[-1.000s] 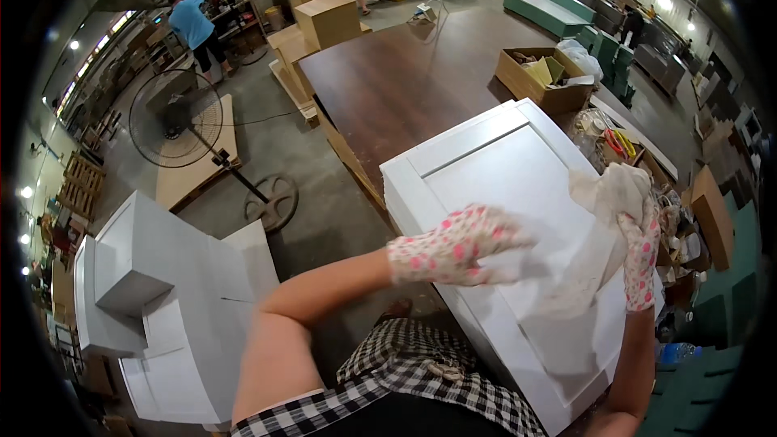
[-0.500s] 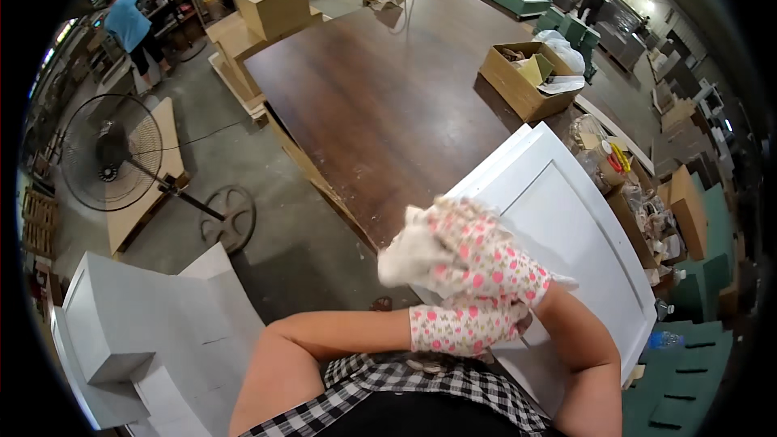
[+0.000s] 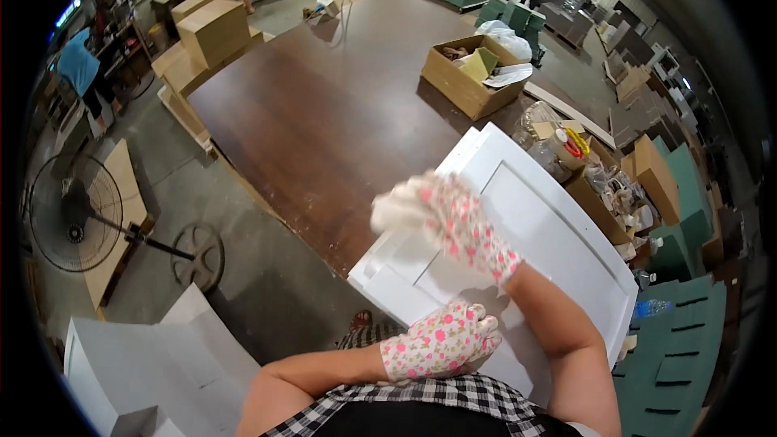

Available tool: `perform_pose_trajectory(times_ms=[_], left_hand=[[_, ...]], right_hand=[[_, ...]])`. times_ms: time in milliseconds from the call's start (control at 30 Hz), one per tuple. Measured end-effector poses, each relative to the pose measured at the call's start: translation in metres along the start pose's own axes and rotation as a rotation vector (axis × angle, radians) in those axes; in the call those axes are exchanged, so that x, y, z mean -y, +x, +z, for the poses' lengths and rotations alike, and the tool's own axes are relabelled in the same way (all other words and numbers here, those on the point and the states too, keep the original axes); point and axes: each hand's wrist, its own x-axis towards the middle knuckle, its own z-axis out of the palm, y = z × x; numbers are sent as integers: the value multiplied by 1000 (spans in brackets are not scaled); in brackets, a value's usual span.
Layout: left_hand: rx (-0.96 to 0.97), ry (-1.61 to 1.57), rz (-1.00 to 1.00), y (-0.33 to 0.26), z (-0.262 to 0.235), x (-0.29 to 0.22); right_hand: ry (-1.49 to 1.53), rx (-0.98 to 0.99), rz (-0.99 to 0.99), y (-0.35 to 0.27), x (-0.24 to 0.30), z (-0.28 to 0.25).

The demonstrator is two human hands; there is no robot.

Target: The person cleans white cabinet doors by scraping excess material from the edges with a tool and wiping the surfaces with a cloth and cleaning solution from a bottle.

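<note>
A white panel (image 3: 558, 235) with a recessed centre, like a cabinet door, lies at a slant over the near right part of a brown tabletop (image 3: 324, 113). Both hands wear white gloves with pink flowers. My left hand (image 3: 443, 341) is low over the panel's near edge, close to my apron, its fingers curled; whatever they hold, if anything, is hidden. Above the panel's left part is my right hand (image 3: 441, 218), smeared by motion. Its whitish front end is too blurred to show whether it is glove or cloth.
An open carton (image 3: 461, 89) of scraps stands on the tabletop. Boxes of bottles and bags (image 3: 607, 186) line the right side, beside green panels (image 3: 672, 356). At left are a pedestal fan (image 3: 77, 214), white furniture pieces (image 3: 154, 348) and a person in blue (image 3: 79, 65).
My hands have come apart: the right one is now up and away from the left, which stays low. The view has shifted, so the surroundings appear further left.
</note>
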Motion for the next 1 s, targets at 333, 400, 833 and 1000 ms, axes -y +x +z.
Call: perform_pose_trajectory(times_ms=[333,400,833,1000], left_hand=[[160,-61,-112,20,-23,-8],[335,-138,-242,12,-30,-8],[227,-116,-34,16,-24,-1],[-224,86,-189,5,-56,71]], right_hand=[[-326,-144,824,-109,-133,-27],[-110,-385,876,-128,-82,-59],[-534,-539,1550,-442,-68,-187],[-103,-433,1333,-346,-71,-126]])
